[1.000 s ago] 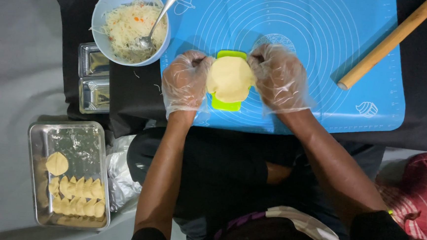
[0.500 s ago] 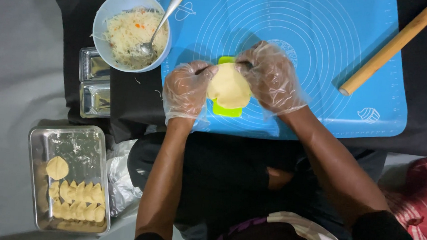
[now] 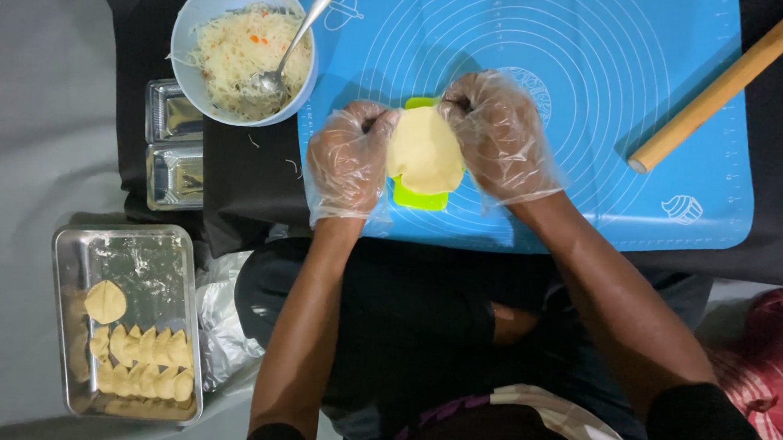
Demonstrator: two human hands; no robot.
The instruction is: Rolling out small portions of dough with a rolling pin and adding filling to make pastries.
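While my left hand [image 3: 352,159] and right hand [image 3: 496,136] pinch the dough round [image 3: 425,151] over the green mould [image 3: 418,195], its thin, soft, tearable sheet seems best held by the rim

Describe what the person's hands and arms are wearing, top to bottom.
Both the left hand and the right hand wear loose, crinkled, clear plastic gloves that end at the wrist in flared cuffs. The forearms are bare. Dark sleeves show only at the bottom edge of the view, near the upper arms.
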